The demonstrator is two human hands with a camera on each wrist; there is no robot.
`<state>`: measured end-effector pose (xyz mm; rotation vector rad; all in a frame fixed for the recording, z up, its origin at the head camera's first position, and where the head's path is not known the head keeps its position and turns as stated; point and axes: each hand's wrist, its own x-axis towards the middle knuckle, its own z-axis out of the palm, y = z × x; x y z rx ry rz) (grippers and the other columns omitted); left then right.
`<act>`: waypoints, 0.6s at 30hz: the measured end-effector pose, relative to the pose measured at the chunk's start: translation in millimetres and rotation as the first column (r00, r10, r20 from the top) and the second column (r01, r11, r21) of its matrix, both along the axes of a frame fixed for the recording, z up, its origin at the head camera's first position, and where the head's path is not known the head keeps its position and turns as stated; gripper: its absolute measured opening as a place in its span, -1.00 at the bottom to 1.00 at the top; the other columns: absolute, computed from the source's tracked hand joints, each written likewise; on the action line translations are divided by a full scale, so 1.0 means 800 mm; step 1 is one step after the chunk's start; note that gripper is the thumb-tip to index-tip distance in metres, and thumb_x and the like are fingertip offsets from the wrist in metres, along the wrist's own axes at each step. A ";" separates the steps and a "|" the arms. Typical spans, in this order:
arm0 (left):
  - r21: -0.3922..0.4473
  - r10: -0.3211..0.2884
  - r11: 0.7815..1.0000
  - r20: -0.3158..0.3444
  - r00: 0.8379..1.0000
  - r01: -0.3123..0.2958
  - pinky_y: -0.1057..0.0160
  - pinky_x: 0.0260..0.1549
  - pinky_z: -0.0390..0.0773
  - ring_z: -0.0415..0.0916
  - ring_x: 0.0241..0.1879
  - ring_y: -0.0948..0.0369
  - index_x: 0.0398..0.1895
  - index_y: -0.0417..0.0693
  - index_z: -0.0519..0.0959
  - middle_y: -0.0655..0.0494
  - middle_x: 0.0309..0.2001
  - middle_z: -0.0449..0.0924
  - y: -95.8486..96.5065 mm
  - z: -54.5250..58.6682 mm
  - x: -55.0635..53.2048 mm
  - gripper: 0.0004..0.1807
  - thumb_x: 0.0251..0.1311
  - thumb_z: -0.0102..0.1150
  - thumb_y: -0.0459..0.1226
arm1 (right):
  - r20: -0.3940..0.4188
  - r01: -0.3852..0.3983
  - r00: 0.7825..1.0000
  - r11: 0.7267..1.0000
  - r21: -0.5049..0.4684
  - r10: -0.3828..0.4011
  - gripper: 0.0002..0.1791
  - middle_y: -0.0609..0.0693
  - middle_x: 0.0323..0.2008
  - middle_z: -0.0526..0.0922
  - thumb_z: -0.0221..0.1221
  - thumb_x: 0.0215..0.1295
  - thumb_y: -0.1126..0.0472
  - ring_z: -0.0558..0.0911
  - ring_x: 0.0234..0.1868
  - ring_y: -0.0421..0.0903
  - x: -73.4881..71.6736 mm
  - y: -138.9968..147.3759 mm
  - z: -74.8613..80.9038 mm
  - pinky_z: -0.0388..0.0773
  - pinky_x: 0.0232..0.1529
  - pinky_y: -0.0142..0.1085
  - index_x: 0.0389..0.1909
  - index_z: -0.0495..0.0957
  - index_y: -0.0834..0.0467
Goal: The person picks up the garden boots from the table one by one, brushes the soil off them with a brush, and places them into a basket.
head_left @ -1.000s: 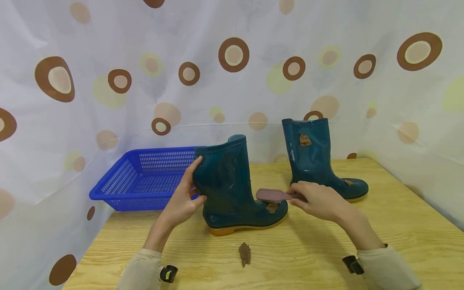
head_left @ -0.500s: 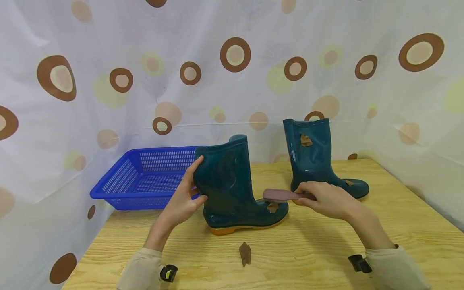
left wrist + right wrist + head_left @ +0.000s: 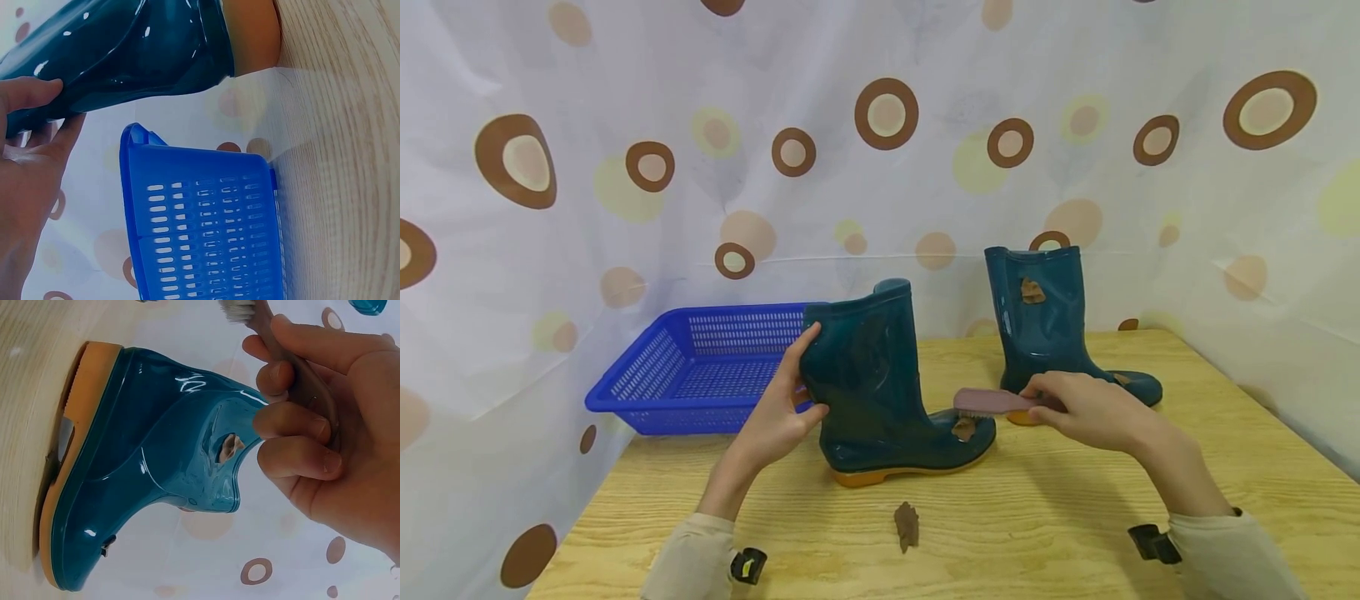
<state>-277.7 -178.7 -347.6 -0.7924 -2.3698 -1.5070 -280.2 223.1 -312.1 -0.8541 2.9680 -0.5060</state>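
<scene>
A dark teal rain boot [image 3: 868, 383] with a yellow-orange sole stands upright at the table's centre, toe to the right. My left hand [image 3: 778, 412] grips the back of its shaft, thumb on the near side in the head view. In my right hand [image 3: 1090, 412] is a pink-brown scrubbing brush [image 3: 988, 401], held by its handle. Its bristles point down at a brown mud patch [image 3: 964, 428] on the boot's toe. The right wrist view shows curled fingers [image 3: 290, 422] round the handle and pale bristles [image 3: 237, 309] at the top edge.
A matching boot [image 3: 1045, 325] stands behind to the right, with brown patches on its shaft and toe. Left of the held boot, a blue perforated basket [image 3: 700, 405] sits near the back. A flat brown lump [image 3: 907, 526] lies on the wooden table [image 3: 1000, 542] in front.
My right hand has carried the brush rightward along the boot's toe, and its bristles now show below the head. The left hand and both boots have stayed put.
</scene>
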 end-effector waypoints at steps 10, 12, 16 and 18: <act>-0.001 -0.005 1.000 0.002 1.000 0.005 -0.22 0.23 0.45 0.30 0.37 -0.21 0.55 0.58 -0.13 -0.02 0.57 -0.11 0.000 0.000 0.000 0.19 0.10 0.15 -0.66 | -0.019 -0.051 0.999 0.996 -0.069 0.050 -0.77 -0.16 -0.26 0.62 0.13 0.45 0.08 0.50 -0.38 -0.32 -0.003 -0.004 -0.004 0.48 -0.36 -0.38 -0.01 0.60 0.09; 0.000 -0.003 1.000 0.002 1.000 0.003 -0.22 0.23 0.45 0.30 0.36 -0.21 0.55 0.58 -0.13 -0.02 0.57 -0.12 0.000 0.000 0.001 0.19 0.10 0.15 -0.66 | 0.015 -0.069 0.997 0.994 -0.080 0.071 -0.76 -0.17 -0.26 0.63 0.13 0.45 0.06 0.51 -0.37 -0.32 -0.004 -0.005 -0.006 0.48 -0.35 -0.38 -0.01 0.59 0.08; 0.000 -0.003 1.000 0.003 1.000 0.003 -0.22 0.23 0.45 0.31 0.36 -0.21 0.55 0.57 -0.13 -0.02 0.57 -0.10 0.000 0.000 0.001 0.19 0.10 0.15 -0.66 | 0.059 -0.081 0.995 0.993 -0.085 0.086 -0.77 -0.19 -0.30 0.61 0.14 0.45 0.05 0.48 -0.40 -0.30 -0.004 -0.005 -0.007 0.44 -0.36 -0.39 -0.04 0.60 0.07; -0.003 -0.002 1.000 0.004 1.000 0.002 -0.22 0.23 0.45 0.32 0.35 -0.21 0.55 0.58 -0.13 -0.02 0.57 -0.10 0.000 0.000 0.001 0.19 0.10 0.15 -0.66 | 0.078 -0.088 0.992 0.993 -0.082 0.094 -0.78 -0.20 -0.33 0.60 0.13 0.45 0.03 0.48 -0.41 -0.30 -0.005 -0.002 -0.007 0.44 -0.37 -0.39 -0.06 0.60 0.05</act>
